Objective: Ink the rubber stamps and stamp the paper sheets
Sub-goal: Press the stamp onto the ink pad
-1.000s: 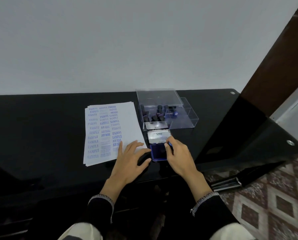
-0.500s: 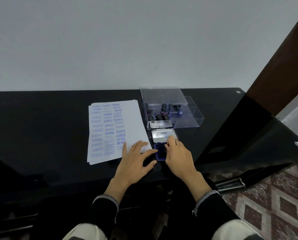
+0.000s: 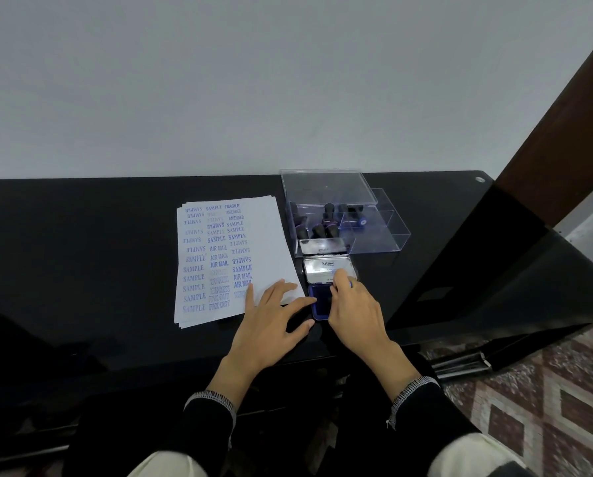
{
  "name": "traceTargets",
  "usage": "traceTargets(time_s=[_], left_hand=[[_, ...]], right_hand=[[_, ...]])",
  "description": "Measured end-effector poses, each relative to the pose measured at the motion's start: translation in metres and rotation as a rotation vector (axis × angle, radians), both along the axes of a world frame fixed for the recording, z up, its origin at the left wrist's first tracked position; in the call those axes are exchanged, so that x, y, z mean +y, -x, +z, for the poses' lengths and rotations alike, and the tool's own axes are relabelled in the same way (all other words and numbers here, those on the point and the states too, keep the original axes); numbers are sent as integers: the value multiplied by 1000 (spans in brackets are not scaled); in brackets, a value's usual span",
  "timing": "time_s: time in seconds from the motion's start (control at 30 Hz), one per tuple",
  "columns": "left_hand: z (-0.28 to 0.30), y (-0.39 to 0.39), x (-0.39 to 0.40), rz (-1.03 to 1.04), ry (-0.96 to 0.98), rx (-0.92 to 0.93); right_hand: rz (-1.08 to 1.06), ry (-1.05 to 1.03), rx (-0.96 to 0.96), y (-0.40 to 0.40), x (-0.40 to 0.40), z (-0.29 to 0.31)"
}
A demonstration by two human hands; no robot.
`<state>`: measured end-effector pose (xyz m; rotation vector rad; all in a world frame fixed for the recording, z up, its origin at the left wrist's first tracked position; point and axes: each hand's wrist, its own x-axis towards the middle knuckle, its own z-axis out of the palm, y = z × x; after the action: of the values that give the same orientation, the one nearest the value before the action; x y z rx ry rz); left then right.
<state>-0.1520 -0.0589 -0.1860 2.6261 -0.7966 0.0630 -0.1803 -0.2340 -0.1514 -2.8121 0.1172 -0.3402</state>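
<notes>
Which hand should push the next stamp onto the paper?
Probably the right hand: it is on the blue ink pad, apparently inking something, though it's hidden. The left hand lies flat, steadying the paper.

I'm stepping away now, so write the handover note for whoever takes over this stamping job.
Left hand: open, fingers flat on the near right corner of the paper stack.
Right hand: over the open blue ink pad; what it holds is hidden.
Rubber stamps stand in the clear plastic box behind the pad.
Done: the sheet's left part is stamped.
Left: its bare right strip; lower sheets unseen.
</notes>
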Motion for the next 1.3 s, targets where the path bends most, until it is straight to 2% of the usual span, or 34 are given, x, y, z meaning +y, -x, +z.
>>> traceTargets(time_s=[0.2,0.43,0.73,1.03,1.3], left_hand=[[1,0,0,-4,11,7],[1,1,0,-5,7,8],[5,3,-1,3,7,34],[4,2,-2,5,20,36],[4,2,-1,9,30,33]], right_hand=[[27,3,18,-6,-2,4],[-36,-5,-88,5,3,-11],[33,6,83,-16,-3,10],[-41,-3,-15,4,1,-8],[18,-12,40,-9,-3,2]])
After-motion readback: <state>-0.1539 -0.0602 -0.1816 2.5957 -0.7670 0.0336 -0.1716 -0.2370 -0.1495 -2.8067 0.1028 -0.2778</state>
